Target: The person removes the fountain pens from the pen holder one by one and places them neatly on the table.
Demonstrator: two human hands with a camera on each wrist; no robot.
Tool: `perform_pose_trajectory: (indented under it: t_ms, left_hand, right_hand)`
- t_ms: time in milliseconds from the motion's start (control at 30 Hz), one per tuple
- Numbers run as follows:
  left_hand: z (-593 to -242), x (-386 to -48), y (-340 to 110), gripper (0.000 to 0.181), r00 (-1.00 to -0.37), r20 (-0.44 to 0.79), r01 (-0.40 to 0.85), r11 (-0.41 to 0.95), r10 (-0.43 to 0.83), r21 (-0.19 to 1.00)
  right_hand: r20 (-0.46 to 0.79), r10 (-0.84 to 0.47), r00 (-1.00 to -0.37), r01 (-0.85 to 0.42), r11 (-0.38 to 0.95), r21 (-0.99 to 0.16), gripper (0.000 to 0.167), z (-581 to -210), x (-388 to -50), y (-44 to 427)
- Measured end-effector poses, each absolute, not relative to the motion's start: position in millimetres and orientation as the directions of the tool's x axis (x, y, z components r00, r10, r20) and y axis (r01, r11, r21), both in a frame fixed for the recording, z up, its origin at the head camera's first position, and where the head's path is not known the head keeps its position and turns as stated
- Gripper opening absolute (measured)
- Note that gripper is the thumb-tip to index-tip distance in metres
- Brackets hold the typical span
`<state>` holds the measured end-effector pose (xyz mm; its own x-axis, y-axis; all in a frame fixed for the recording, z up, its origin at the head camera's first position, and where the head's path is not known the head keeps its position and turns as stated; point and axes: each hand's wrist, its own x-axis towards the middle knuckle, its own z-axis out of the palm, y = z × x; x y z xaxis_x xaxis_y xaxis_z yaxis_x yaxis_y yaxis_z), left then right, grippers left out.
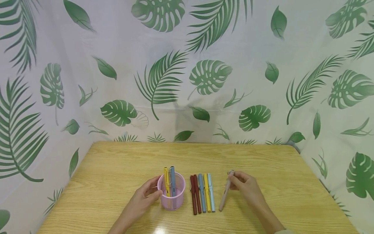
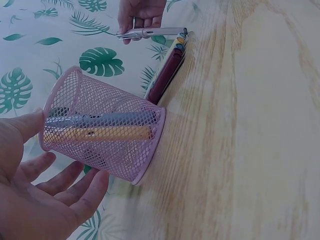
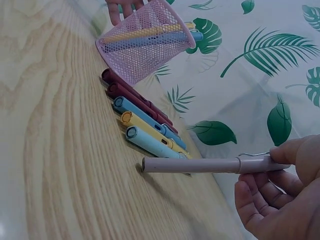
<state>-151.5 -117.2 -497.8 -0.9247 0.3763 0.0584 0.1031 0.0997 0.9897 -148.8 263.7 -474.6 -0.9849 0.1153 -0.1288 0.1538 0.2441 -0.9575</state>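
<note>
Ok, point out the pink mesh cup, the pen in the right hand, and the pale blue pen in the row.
Pink mesh cup (image 2: 107, 101), left wrist view: its side wall.
Held pen (image 3: 191, 165), right wrist view: middle of its barrel.
Pale blue pen (image 1: 211, 193), head view: middle of its length.

Cup (image 1: 179, 203) (pens (image 1: 172, 177) inside) on table (image 1: 122, 162)

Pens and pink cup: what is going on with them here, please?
A person's right hand pinches a pale grey pen by its clip end. The left hand holds the pink mesh cup, in which a yellow pen and a blue pen stand. Five more pens lie side by side on the table between the cup and the right hand.
</note>
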Motion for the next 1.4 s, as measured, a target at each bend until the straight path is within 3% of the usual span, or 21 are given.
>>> perform_pose_trajectory:
  t_ms: [1400]
  left_hand:
    - [-496.3, -148.9, -114.0, 0.058, -0.925, 0.13, 0.2, 0.166, 0.357, 0.966]
  right_hand:
    - [-0.13, 0.156, -0.979, 0.179, 0.359, -0.916, 0.039, -503.3, -179.2, 231.0]
